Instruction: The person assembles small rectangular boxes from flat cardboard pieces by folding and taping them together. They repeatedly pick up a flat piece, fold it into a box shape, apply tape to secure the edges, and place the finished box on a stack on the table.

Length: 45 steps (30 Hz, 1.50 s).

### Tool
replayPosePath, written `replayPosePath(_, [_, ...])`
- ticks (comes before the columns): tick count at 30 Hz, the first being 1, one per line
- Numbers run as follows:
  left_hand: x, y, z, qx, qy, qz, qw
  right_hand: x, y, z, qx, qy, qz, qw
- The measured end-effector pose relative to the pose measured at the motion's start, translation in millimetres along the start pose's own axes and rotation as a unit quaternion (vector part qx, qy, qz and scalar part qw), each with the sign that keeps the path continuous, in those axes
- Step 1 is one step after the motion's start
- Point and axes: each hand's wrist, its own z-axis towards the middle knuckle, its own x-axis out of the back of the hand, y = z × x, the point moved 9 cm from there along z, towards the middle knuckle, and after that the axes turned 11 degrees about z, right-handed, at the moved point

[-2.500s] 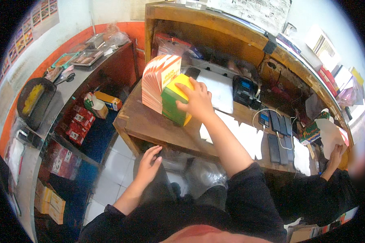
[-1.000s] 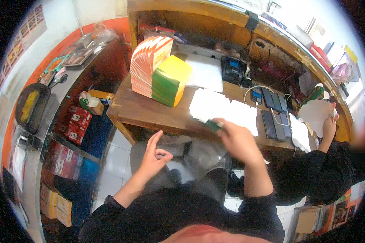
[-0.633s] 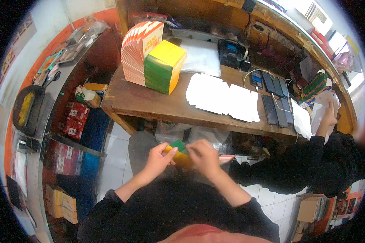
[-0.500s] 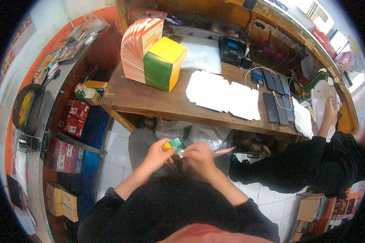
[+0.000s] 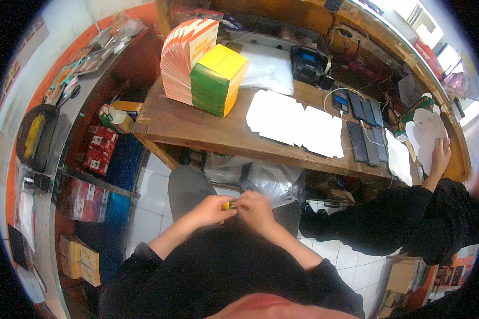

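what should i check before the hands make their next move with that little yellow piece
1. Both hands on the piece: left hand and right hand meet around the yellow piece: ok.
2. Piece in view: mostly hidden by fingers: not ok.
3. Grip firm: cannot tell.
4. Space on the table: bare wood left of the white sheets: ok.
5. Green-yellow stack steady: sits flat, leaning on the orange stack: ok.
6. Co-worker's hand apart: far right: ok.
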Motion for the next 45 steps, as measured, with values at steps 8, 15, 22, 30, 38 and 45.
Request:
replayPosePath(8, [-7,-11,1,0.021,-0.02,-0.033,0.999,-19,40,-1,-0.165,-0.052,0.212,0.962])
replayPosePath(15, [-5,-21,7,0.027,0.004,-0.106,0.994,-12,29,6,-0.035,-0.075,0.084,0.993])
replayPosePath(22, [1,-38,7,-0.025,-0.002,0.065,0.998,-19,50,9,-0.071,-0.126,0.117,0.983])
replayPosePath(30, [7,-55,19,-0.005,0.107,-0.386,0.916,-11,10,12,0.044,-0.018,-0.043,0.998])
replayPosePath(38, [36,-17,7,0.005,0.277,-0.071,0.958,-6,70,-2,-0.137,0.154,0.211,0.956])
replayPosePath(45, [49,5,1,-0.094,0.344,0.144,0.923,-1,43,6,-0.107,0.075,0.2,0.971])
